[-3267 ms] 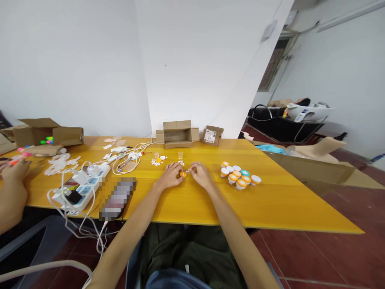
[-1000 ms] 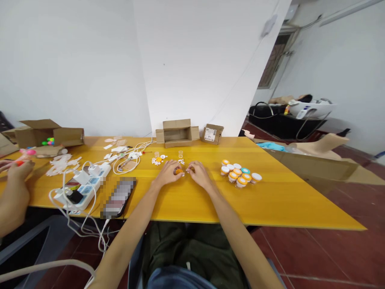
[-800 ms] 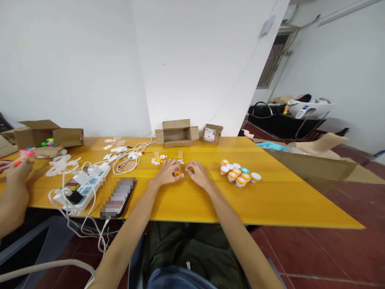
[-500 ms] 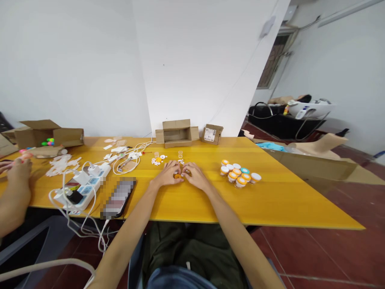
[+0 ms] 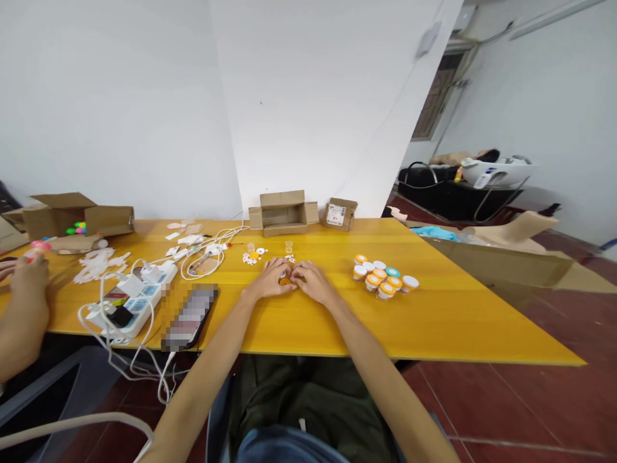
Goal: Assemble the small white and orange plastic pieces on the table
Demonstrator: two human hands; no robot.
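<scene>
My left hand (image 5: 271,280) is curled around a small orange lid (image 5: 285,281) low over the table, thumb and fingers closing on it. Against the lid's right side, my right hand (image 5: 311,281) has its fingertips bent in a pinch; whatever lies between them is hidden. Just beyond my fingers are small white pieces (image 5: 290,259) and clear little cups (image 5: 289,246). More white pieces with a yellow one among them form a loose pile (image 5: 250,258) beyond my left hand. To the right stand several small jars (image 5: 385,278) with orange, white and teal lids.
An open cardboard box (image 5: 284,222) and a smaller box (image 5: 339,213) stand by the wall. On the left are a phone (image 5: 190,315), a power strip (image 5: 149,299) with tangled cables, and white plastic parts (image 5: 101,263). A co-worker's hand (image 5: 29,276) is at far left.
Both my hands stay in nearly the same place; the fingers have shifted slightly around the orange lid. The co-worker's hand at the left has moved a little.
</scene>
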